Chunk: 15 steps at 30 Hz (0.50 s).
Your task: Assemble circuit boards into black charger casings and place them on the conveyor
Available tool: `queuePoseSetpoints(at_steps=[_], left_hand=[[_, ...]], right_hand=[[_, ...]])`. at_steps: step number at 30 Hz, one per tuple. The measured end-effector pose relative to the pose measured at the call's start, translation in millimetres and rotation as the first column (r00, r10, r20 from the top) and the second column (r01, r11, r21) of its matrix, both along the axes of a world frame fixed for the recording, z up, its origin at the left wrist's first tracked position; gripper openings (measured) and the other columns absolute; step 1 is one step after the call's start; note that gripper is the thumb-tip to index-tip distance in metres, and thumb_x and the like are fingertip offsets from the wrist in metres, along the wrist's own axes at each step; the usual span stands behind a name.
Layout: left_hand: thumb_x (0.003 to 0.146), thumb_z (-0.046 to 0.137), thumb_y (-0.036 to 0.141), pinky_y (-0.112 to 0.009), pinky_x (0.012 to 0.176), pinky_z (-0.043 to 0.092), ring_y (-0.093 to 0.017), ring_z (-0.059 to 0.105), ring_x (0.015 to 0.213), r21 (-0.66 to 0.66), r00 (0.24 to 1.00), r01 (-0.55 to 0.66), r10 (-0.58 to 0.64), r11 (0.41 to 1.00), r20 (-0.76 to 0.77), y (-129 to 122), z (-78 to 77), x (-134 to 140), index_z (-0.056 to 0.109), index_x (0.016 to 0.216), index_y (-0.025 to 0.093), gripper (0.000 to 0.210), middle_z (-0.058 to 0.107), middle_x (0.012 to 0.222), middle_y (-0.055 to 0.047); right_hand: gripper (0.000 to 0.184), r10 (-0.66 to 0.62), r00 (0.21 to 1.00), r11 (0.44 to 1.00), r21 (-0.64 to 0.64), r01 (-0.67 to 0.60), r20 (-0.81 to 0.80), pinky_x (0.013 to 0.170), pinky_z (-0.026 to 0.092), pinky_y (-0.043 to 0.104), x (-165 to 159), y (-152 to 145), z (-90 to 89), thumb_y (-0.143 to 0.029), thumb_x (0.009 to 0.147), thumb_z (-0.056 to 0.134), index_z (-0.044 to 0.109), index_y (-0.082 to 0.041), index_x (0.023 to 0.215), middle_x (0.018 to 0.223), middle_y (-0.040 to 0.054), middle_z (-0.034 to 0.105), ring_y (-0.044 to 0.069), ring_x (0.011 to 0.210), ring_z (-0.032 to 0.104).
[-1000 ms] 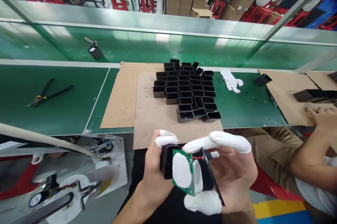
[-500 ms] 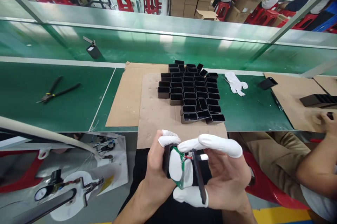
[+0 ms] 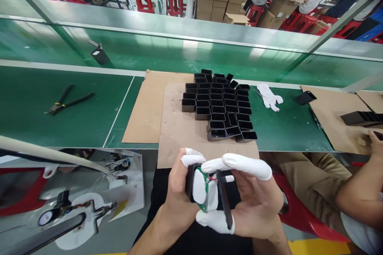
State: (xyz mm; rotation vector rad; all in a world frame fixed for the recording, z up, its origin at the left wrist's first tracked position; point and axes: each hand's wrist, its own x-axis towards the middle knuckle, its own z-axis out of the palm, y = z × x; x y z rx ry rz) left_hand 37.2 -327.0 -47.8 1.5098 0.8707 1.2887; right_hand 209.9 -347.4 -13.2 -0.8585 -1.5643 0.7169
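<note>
Left hand point(image 3: 179, 191) wrapped around a black housing point(image 3: 189, 183) held over the lap below the bench edge, right hand point(image 3: 254, 203) with white finger cots pinching a green circuit board point(image 3: 205, 193) and black end plate point(image 3: 224, 199) against it, open black casings point(image 3: 220, 105) clustered on cardboard point(image 3: 176, 127), pliers point(image 3: 67, 102) well to the left, a co-worker's hand point(image 3: 371, 139) at right.

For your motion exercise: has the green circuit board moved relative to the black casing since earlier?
Yes. The green circuit board has closed in leftward against the black casing held by the left hand.
</note>
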Motion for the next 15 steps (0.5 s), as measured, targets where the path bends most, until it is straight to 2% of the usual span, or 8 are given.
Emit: queuePoseSetpoints(at_steps=[6,11,15], left_hand=[[0.085,0.091,0.042,-0.038,0.074,0.054,-0.022,0.059,0.089,-0.007,1.000,0.007,-0.007,1.000,-0.014,-0.4,-2.8,-0.1,0.062,0.118,0.031,0.045,0.056,0.103,-0.002],[0.088,0.088,0.036,-0.037,0.073,0.051,-0.021,0.059,0.088,0.010,0.999,0.006,-0.006,1.000,-0.044,-2.1,-3.2,-2.1,0.061,0.118,0.029,0.041,0.054,0.104,-0.002],[0.090,0.081,0.029,-0.035,0.071,0.049,-0.020,0.058,0.087,0.036,0.999,-0.008,0.010,0.999,-0.048,-0.9,-3.3,-1.4,0.060,0.116,0.028,0.034,0.054,0.102,-0.002]], right_hand=[[0.105,0.028,1.000,0.999,0.015,-0.028,0.013,0.100,0.074,0.041,-1.1,2.8,4.1,-0.012,0.067,0.103,0.055,-0.028,0.158,0.139,0.0093,0.079,0.031,0.117,0.082],[0.108,0.011,0.999,1.000,-0.003,-0.011,0.037,0.105,0.072,0.040,-1.3,2.7,7.2,-0.014,0.064,0.106,0.055,-0.029,0.158,0.140,0.0075,0.079,0.031,0.118,0.082],[0.106,-0.011,0.998,1.000,-0.003,0.011,0.068,0.099,0.074,0.039,-0.7,0.4,5.3,-0.018,0.064,0.106,0.056,-0.030,0.157,0.138,0.0076,0.079,0.031,0.112,0.084]])
